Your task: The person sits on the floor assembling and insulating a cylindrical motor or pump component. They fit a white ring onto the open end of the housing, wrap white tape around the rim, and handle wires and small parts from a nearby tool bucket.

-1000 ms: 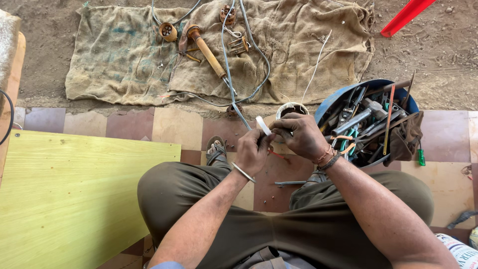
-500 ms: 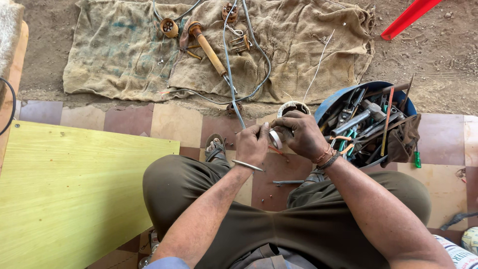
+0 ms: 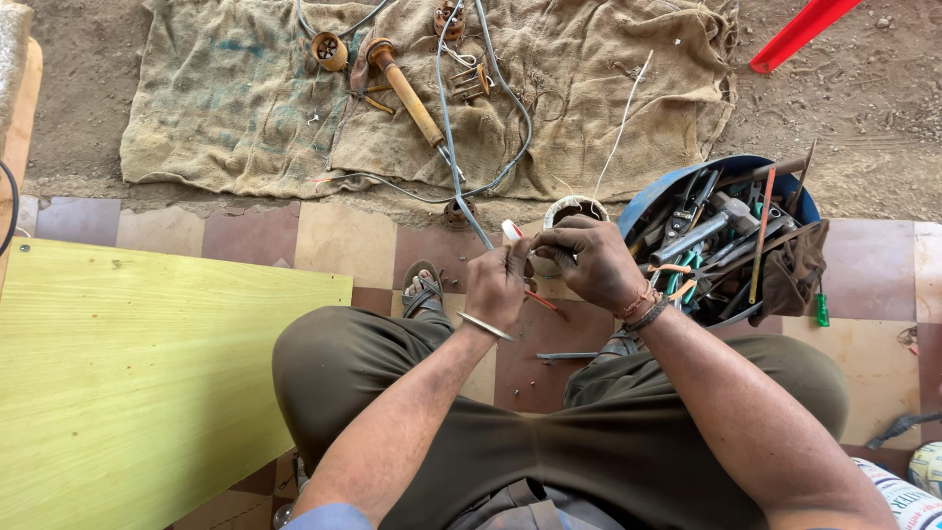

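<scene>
My left hand point(image 3: 498, 285) and my right hand point(image 3: 587, 263) meet over my knees, both pinched on the end of a grey cable point(image 3: 453, 157). The cable runs back across the burlap sack point(image 3: 226, 98). A small white piece point(image 3: 511, 231) sticks up between the fingertips. A thin red wire point(image 3: 546, 302) hangs below them. A roll of white tape point(image 3: 574, 207) stands on the floor just behind my right hand. My left wrist wears a metal bangle, my right one thread bands.
A blue bowl point(image 3: 655, 193) crammed with hand tools sits at the right, with a green-handled screwdriver point(image 3: 822, 310) beside it. A wooden-handled tool point(image 3: 408, 90) and small metal parts lie on the sack. A yellow-green board point(image 3: 128, 373) is at the left. A small metal tool point(image 3: 564, 356) lies between my knees.
Both hands stay together on the cable end and their fingers have shifted a little around it. The white piece now pokes up at the left fingertips.
</scene>
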Demonstrator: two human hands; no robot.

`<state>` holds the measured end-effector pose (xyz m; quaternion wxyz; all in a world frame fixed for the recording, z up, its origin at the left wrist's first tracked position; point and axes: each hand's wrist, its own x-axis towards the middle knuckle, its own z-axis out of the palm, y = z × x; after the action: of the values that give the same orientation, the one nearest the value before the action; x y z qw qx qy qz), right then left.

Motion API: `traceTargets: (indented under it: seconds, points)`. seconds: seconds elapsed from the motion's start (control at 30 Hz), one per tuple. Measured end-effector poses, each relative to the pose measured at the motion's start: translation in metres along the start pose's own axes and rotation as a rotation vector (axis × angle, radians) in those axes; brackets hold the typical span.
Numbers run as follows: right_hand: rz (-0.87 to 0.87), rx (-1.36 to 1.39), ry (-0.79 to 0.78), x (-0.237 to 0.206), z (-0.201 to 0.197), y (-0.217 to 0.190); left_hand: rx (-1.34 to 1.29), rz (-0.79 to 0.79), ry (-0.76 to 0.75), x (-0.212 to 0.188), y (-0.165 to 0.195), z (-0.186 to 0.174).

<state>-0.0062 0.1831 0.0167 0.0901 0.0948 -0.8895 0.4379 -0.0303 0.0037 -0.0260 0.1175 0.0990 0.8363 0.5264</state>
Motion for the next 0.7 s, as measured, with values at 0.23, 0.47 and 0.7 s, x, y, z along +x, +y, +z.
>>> traceTargets:
  seconds: [0.23,0.47,0.7]
  points:
    - [-0.015,-0.020,-0.017,0.000,0.001,-0.003,-0.145,-0.148,0.195,0.006,0.031,-0.010]
    - [0.060,0.069,0.023,0.004,-0.013,-0.001,-0.010,0.147,0.017,0.001,0.034,-0.018]
    - [0.105,0.191,-0.031,0.001,-0.020,-0.005,0.006,0.210,0.011,0.000,0.023,-0.017]
